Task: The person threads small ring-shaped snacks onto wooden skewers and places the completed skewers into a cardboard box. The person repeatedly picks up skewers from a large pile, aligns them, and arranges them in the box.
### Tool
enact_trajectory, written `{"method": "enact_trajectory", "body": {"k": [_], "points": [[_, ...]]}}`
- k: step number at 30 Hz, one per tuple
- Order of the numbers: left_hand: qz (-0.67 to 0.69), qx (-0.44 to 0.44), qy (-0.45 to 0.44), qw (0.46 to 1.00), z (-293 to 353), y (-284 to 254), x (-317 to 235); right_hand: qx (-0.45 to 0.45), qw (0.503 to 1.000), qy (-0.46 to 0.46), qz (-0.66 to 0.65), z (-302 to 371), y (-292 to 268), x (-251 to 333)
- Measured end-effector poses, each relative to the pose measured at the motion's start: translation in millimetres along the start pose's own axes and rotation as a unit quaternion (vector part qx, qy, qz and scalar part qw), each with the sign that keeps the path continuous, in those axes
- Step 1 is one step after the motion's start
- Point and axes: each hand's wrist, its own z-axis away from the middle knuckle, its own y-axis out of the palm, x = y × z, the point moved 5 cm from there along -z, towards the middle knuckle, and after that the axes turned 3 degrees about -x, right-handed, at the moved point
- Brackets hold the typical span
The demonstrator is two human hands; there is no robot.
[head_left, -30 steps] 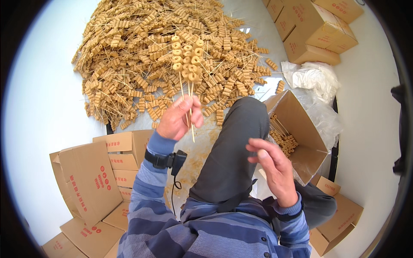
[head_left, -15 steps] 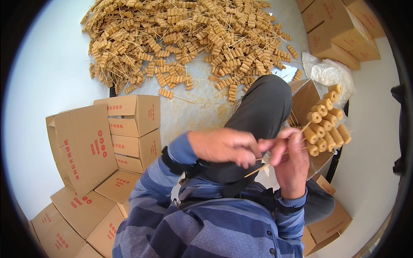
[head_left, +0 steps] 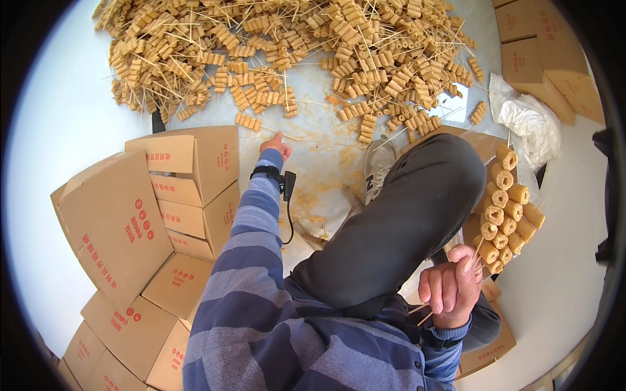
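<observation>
On the right, my right hand [head_left: 451, 287] is closed around the thin sticks of a bunch of skewers [head_left: 505, 215]. Tan, hollow, tube-shaped food pieces fan out above it, and stick ends poke out below the fingers. My left hand [head_left: 276, 146] is stretched far forward to the floor, with the fingers curled in at the stick of a single skewer [head_left: 248, 122]. That skewer's tan pieces lie just left of the fingertips. Beyond it spreads a large heap of the same skewers [head_left: 280, 39], their sticks pointing every way.
Cardboard boxes [head_left: 117, 228] with red print stand and lie on the left; more boxes [head_left: 548, 58] are stacked far right. A crumpled white plastic bag [head_left: 528, 120] sits beside them. An open carton is partly hidden behind my bent knee [head_left: 417, 202]. Crumbs dot the grey floor [head_left: 313, 156].
My left hand has left the sticks near my right hand and reached forward to the lone skewer on the floor. My right hand keeps the bunch, now tilted more upright.
</observation>
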Motion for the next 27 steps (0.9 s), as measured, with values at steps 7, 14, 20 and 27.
{"method": "enact_trajectory", "body": {"k": [7,14,20,27], "points": [[-0.119,0.110,0.021,0.987,-55.6,25.9,-7.4,-0.013,0.999,0.042,0.021,-26.0,10.2,-2.7],[0.150,0.213,0.146,0.954,45.9,53.1,-39.8,-0.005,0.997,0.075,0.028,-33.4,15.0,-11.4],[0.180,0.209,0.057,0.959,68.0,132.2,-58.7,0.002,0.995,0.070,0.068,-23.6,13.2,-10.3],[0.218,0.232,-0.029,0.948,38.7,167.9,-49.6,0.002,0.992,0.089,0.095,-13.7,4.8,-14.0]]}}
